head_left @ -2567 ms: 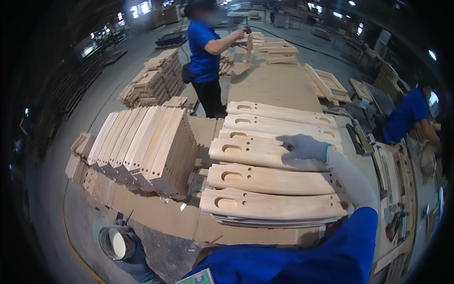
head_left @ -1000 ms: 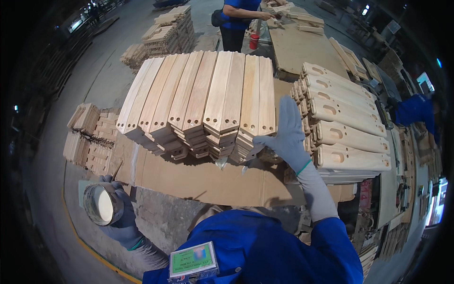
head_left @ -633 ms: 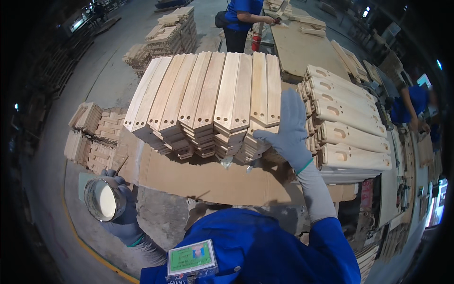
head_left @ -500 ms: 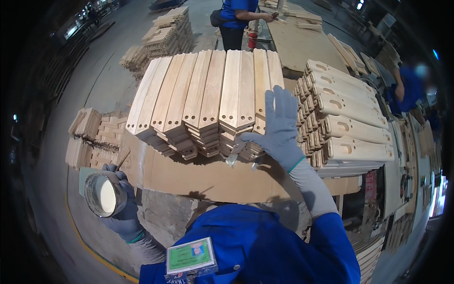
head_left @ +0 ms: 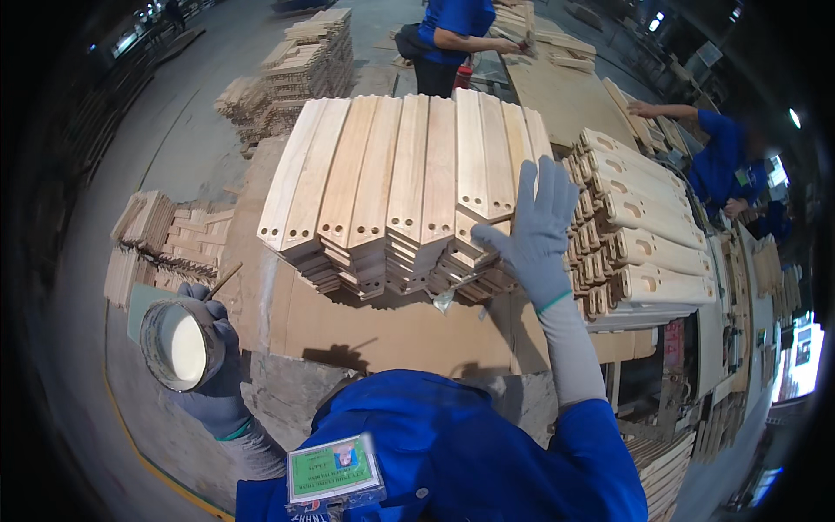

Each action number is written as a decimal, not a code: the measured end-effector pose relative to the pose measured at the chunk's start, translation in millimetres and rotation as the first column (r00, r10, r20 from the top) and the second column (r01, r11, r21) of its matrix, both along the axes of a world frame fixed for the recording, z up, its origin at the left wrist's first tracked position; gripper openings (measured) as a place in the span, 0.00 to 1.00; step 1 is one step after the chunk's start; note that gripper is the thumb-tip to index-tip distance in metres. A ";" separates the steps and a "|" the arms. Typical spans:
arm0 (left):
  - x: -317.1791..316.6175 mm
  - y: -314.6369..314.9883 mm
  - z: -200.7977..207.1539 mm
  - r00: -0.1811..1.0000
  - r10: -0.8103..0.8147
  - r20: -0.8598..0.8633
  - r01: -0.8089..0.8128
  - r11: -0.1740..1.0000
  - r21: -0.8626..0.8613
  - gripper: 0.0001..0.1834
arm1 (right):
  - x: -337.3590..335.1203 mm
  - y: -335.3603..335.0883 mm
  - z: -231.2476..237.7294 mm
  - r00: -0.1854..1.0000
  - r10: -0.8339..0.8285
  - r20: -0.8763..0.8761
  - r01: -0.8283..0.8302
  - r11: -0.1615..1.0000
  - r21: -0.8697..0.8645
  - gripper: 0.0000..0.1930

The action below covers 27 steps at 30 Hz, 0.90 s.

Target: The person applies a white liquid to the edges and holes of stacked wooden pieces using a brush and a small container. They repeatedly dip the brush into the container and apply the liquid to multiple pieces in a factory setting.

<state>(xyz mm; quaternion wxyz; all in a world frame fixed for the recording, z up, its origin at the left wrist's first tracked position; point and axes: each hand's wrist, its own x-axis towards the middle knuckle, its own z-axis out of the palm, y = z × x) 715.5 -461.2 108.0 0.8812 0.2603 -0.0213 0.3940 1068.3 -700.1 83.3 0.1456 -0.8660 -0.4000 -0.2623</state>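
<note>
My left hand (head_left: 216,383), in a grey glove, grips a round cup (head_left: 149,348) of white liquid. A thin wooden stick (head_left: 225,280) juts up by its fingers; what is at its other end is hidden. My right hand (head_left: 541,230), gloved too, has its fingers spread, with the palm down at the near right end of a stack of pale wooden slats (head_left: 370,174). Whether it touches the slats, I cannot tell. Round holes show in the slats' pointed near ends. Close on the right stands a pile of wooden pieces with slots (head_left: 648,213).
Cardboard (head_left: 391,335) lies under the slats. Lower wood stacks stand at the left (head_left: 143,226) and far left (head_left: 300,70). One person in blue (head_left: 457,22) works at a far table (head_left: 565,96); another (head_left: 726,161) reaches out at the right.
The stacks now appear farther right in view. My right hand stays spread by the slats' right end, and the left keeps the cup. The person at the right has stretched out an arm.
</note>
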 end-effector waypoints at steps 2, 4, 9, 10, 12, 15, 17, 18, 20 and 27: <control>-1.5 2.8 -1.8 1.000 -0.004 0.016 0.004 1.000 -0.023 0.33 | -17.9 11.9 0.4 0.991 0.137 -0.007 -0.137 0.991 0.009 0.58; -1.9 7.6 -2.4 1.000 0.019 -0.005 -0.019 1.000 0.019 0.34 | -35.0 27.3 1.2 0.980 0.193 -0.059 -0.194 0.981 -0.015 0.59; -8.3 13.9 -3.8 0.999 0.038 -0.004 -0.038 0.999 0.009 0.35 | -32.3 50.2 -6.8 0.988 0.153 -0.010 -0.154 0.987 -0.049 0.59; -8.3 13.3 -2.8 0.999 0.029 0.018 -0.029 1.000 -0.009 0.35 | -29.3 51.7 -7.5 0.988 0.153 -0.015 -0.153 0.988 -0.033 0.58; -9.4 14.4 -3.7 0.999 0.035 0.037 -0.034 0.999 -0.023 0.35 | -25.0 57.3 -5.5 0.991 0.132 -0.032 -0.133 0.991 -0.031 0.57; -10.9 17.4 -6.5 0.997 0.064 0.036 -0.063 0.998 -0.017 0.35 | -19.7 68.3 0.0 0.997 0.075 -0.037 -0.077 0.995 -0.070 0.57; -9.6 18.4 -6.8 0.997 0.063 0.042 -0.062 0.998 -0.015 0.35 | -16.3 73.4 -1.4 0.999 0.044 0.000 -0.044 0.995 -0.090 0.58; -10.4 18.6 -7.9 0.996 0.078 0.042 -0.078 0.997 0.001 0.35 | -20.5 75.9 0.4 0.999 0.046 -0.022 -0.048 0.993 -0.107 0.55; -12.1 19.5 -10.4 0.993 0.110 0.042 -0.112 0.993 0.033 0.36 | -33.8 83.6 0.6 0.978 0.204 -0.047 -0.205 0.978 -0.022 0.55; -8.2 17.0 -2.1 0.978 0.210 0.002 -0.209 0.974 -0.092 0.35 | -76.2 121.5 -7.8 0.914 0.400 -0.066 -0.403 0.913 -0.058 0.57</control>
